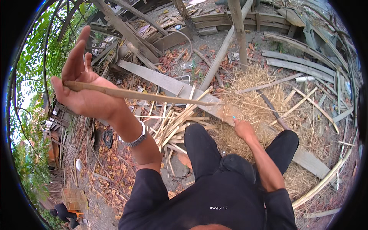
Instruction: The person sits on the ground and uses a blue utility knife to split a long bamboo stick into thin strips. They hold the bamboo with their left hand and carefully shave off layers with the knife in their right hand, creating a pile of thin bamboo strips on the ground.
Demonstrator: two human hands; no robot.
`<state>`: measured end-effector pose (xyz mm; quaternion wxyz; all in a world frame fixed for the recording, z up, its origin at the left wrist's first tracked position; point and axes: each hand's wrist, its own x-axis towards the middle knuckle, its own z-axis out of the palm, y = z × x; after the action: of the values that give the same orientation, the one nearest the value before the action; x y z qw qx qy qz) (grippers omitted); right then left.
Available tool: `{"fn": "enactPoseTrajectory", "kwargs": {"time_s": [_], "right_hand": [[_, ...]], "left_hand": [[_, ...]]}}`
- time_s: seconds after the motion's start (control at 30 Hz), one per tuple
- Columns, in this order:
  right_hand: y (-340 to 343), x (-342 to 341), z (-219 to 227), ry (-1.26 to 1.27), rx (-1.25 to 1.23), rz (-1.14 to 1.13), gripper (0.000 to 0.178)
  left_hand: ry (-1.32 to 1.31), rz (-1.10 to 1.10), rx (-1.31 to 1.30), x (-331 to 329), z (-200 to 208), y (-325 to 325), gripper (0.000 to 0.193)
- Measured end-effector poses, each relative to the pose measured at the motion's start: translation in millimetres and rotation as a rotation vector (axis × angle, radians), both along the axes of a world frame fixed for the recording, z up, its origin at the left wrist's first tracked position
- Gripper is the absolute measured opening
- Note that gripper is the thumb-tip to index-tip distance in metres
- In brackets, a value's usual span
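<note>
My left hand (86, 88) is raised at the upper left, with a watch on its wrist. A long, thin wooden strip (145, 96), perhaps bamboo, lies across its palm with one end at the thumb, while the other fingers point upward. The strip's far end reaches over a grey plank (165, 81). My right hand (244, 129) is closed low over the plank, in front of my knees. A small blue spot shows at its fingertips; what it grips, if anything, I cannot make out. Between hand and strip end there is a visible gap.
Many split strips (174, 122) lie piled left of my knees. A long dark-bladed knife (273, 109) lies on straw-like shavings (260, 84) to the right. A post (238, 34) stands ahead. Old boards (303, 63) lie at the right, and a small cage (74, 198) sits lower left.
</note>
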<state>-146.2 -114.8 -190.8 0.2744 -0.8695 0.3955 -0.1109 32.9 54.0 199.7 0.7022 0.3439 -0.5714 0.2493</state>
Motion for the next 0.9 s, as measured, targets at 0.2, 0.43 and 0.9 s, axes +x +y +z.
{"fn": "enactPoseTrajectory", "kwargs": {"time_s": [0.2,0.43,0.9], "right_hand": [[52.5,-13.3,146.8,-0.429,0.264,-0.008,0.051],[102.3,-10.2,254.3,-0.74,0.492,0.423,0.049],[115.3,-22.3,336.6,-0.648,0.296,0.595,0.04]], "left_hand": [[0.081,0.144,-0.035,-4.4,-5.4,-0.7,0.064],[-0.047,-0.004,-0.004,-9.5,-3.2,-7.2,0.061],[-0.089,0.182,-0.082,-39.8,5.5,-14.0,0.061]]}}
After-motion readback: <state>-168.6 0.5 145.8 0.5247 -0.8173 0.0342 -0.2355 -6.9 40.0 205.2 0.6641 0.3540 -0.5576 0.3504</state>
